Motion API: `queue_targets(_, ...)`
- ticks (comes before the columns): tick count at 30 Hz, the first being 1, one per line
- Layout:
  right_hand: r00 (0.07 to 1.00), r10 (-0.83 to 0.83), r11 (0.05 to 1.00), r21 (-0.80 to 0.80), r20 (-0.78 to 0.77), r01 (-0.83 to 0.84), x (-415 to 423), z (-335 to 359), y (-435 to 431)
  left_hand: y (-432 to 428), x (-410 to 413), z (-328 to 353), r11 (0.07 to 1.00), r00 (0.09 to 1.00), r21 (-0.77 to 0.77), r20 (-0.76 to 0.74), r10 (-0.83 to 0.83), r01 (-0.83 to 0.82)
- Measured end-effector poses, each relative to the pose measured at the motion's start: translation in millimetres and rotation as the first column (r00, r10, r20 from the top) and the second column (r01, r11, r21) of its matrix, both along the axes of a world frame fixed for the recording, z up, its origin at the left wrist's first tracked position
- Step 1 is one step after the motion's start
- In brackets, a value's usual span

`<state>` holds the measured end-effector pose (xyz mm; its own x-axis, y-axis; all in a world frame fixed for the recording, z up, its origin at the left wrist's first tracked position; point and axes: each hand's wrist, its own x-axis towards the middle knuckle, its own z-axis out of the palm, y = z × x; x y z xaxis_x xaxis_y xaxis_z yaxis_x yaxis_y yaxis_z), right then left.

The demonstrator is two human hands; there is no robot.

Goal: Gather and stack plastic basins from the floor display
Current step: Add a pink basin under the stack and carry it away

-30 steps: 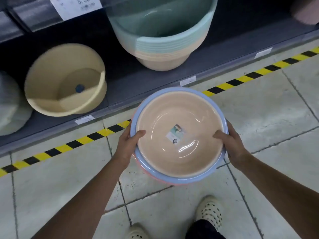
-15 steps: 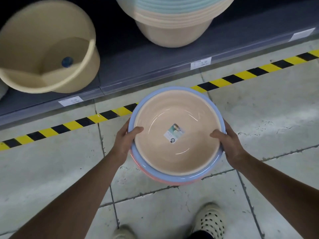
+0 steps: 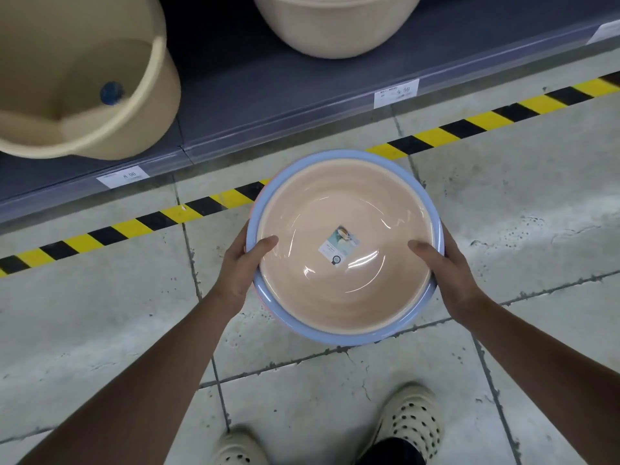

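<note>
Basins sit nested in a stack [image 3: 342, 297], peach inside blue, held level above the tiled floor [image 3: 100, 313], its far edge hiding part of the striped tape [image 3: 469, 127]; the left hand [image 3: 240, 270] grips the near-left rim, thumb hooked inside; the right hand [image 3: 451, 276] grips the opposite rim likewise. Beyond the tape, a yellow tub [image 3: 84, 78] lies tipped on the low shelf [image 3: 268, 95].
</note>
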<state>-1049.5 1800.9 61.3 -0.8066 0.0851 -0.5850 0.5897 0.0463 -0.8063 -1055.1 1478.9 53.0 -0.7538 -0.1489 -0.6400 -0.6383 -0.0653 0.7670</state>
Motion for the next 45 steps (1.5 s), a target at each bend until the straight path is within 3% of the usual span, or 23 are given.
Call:
queue_targets(13,0.997,-0.077,0.997,-0.025,-0.002,0.077,5.4,-12.6,2.8,-2.7,-0.6,-3.9,1.000,1.000,0.009,0.001,0.010,-0.010)
queue_targets(19,0.975,-0.216,0.975,-0.051,0.049,0.218,41.0,18.2,20.4,12.2,-3.9,40.0,0.991,0.991,-0.012,-0.007,-0.133,0.133)
queue_targets(34,0.845,-0.534,0.844,-0.058,0.011,0.534,133.0,319.3,158.0,183.0,-10.7,325.3,0.904,0.904,0.038,-0.046,-0.425,0.427)
queue_targets(40,0.819,-0.573,0.819,-0.026,-0.025,0.573,153.1,432.0,227.9,271.3,-14.7,441.4,0.858,0.858,0.034,-0.055,-0.511,0.513)
queue_targets(45,0.841,-0.537,0.842,0.017,-0.064,0.539,150.2,491.2,281.0,319.0,-14.6,486.1,0.848,0.848,0.060,-0.107,-0.520,0.527)
